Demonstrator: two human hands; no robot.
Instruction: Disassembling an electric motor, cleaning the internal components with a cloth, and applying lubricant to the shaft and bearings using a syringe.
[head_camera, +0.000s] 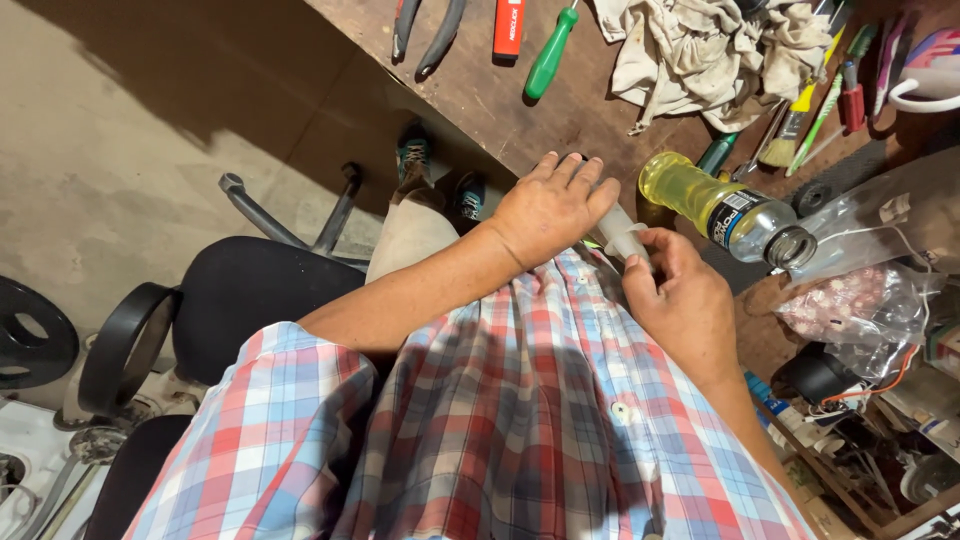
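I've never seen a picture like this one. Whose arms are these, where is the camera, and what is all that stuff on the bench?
There is no machine here. The single picture comes from a camera worn on a person's head, looking down at their own checked shirt and bare hands. The left hand and the right hand together hold a small whitish plastic tube in front of a wooden workbench. What the tube is exactly I cannot tell. On the bench lie an open bottle of yellow liquid on its side, a green-handled screwdriver, pliers, a dirty rag and some brushes. A black office chair stands to the left.
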